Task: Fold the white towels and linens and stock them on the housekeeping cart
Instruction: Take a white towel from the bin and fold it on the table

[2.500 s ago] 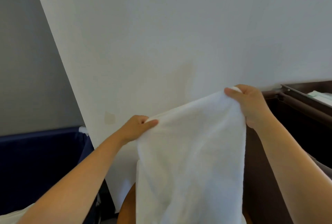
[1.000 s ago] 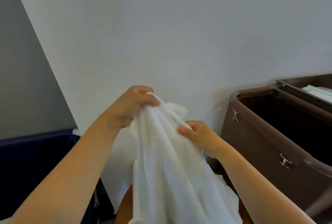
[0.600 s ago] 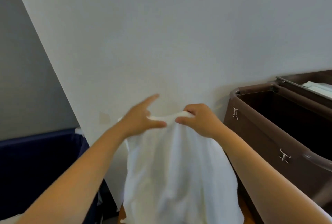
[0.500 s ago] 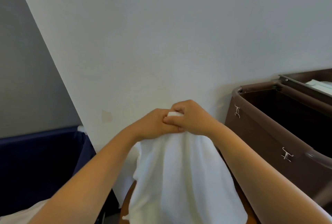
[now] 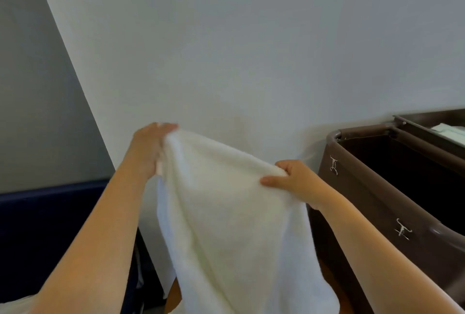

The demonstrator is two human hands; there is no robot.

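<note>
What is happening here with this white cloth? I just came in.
A person holds a white towel up in front of the wall. The left hand holds one top corner and the right hand pinches the other. The towel hangs spread between them. A brown cart stands at the right.
</note>
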